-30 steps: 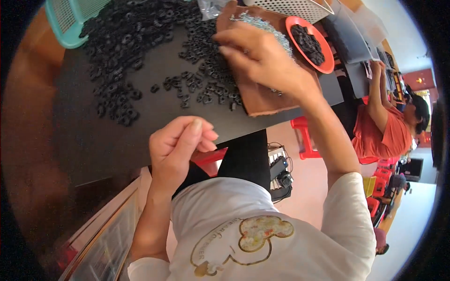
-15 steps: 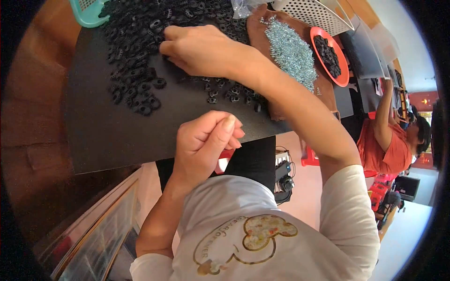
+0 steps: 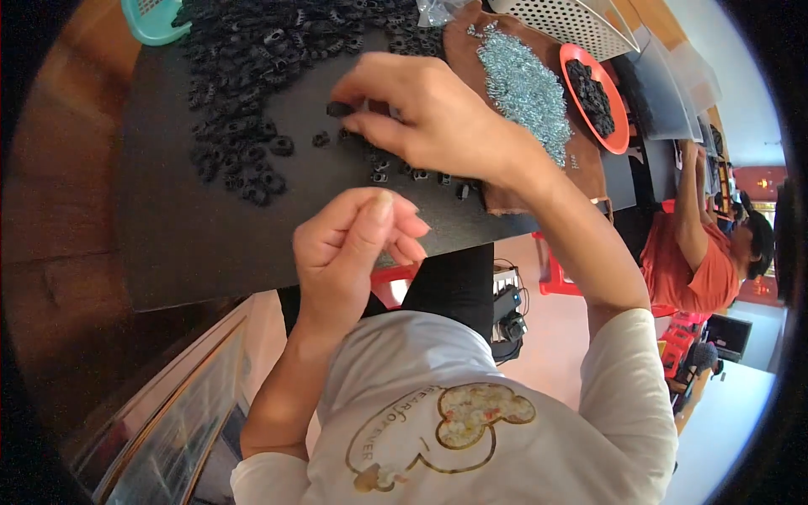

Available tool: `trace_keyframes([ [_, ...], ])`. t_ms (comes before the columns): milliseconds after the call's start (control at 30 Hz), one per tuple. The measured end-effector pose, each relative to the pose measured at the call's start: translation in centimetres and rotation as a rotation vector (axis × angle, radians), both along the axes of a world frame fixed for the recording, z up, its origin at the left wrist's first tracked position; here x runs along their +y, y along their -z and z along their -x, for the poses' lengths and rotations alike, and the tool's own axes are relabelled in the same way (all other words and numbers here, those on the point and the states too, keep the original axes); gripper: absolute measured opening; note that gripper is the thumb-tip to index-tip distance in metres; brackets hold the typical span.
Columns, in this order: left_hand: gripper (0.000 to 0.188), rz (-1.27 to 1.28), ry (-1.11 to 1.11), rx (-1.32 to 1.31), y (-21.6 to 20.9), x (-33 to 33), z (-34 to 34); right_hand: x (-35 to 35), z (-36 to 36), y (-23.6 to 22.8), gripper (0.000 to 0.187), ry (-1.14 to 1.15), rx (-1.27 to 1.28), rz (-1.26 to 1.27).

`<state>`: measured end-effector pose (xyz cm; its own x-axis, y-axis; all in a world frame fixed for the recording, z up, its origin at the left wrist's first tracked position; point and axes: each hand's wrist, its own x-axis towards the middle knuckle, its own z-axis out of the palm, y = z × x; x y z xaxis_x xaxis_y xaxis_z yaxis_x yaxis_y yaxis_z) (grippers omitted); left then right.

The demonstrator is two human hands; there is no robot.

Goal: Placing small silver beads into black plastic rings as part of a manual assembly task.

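My right hand (image 3: pixel 438 114) is over the table with a small black plastic part (image 3: pixel 339 109) pinched between thumb and forefinger. Below it, several similar black parts (image 3: pixel 380 177) lie in short rows, partly hidden by the hand. At the table's front edge my left hand (image 3: pixel 341 240) is curled, thumb pressed on the forefinger; whether anything is inside cannot be seen. A large heap of loose black parts (image 3: pixel 244 80) spreads over the far left of the black table (image 3: pixel 194 244).
Right of the heap, small shiny clear-bluish pieces (image 3: pixel 523 93) lie on a brown cloth (image 3: pixel 467 67). Beyond are an orange plate (image 3: pixel 619 126) of black parts and a white perforated basket (image 3: pixel 581 25). A teal basket (image 3: pixel 160 34) stands far left. Another person (image 3: pixel 686 261) sits at right.
My right hand has drawn back from the heap toward the right, now with a black part at its fingertips. My left hand has shifted slightly left, its lower fingers loosening a little.
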<state>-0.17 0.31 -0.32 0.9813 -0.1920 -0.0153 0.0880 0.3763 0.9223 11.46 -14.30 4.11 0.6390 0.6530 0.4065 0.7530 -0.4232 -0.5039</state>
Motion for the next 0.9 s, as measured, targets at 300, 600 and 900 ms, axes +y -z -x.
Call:
trace_keyframes([
  [300, 0.019, 0.101, -0.084, 0.031, -0.2, -0.4, -0.1, -3.4, 6.6, -1.3, 0.023, -0.008, 0.017, 0.008],
  [600, 0.032, 0.087, -0.04, 0.03, -0.1, -0.7, 0.2, -3.4, 8.0, -1.4, 0.02, -0.006, 0.016, -0.097],
  [900, 0.03, 0.154, -0.019, 0.008, 0.0, -0.6, 0.2, -3.1, 8.0, -0.8, 0.013, -0.013, 0.069, -0.191],
])
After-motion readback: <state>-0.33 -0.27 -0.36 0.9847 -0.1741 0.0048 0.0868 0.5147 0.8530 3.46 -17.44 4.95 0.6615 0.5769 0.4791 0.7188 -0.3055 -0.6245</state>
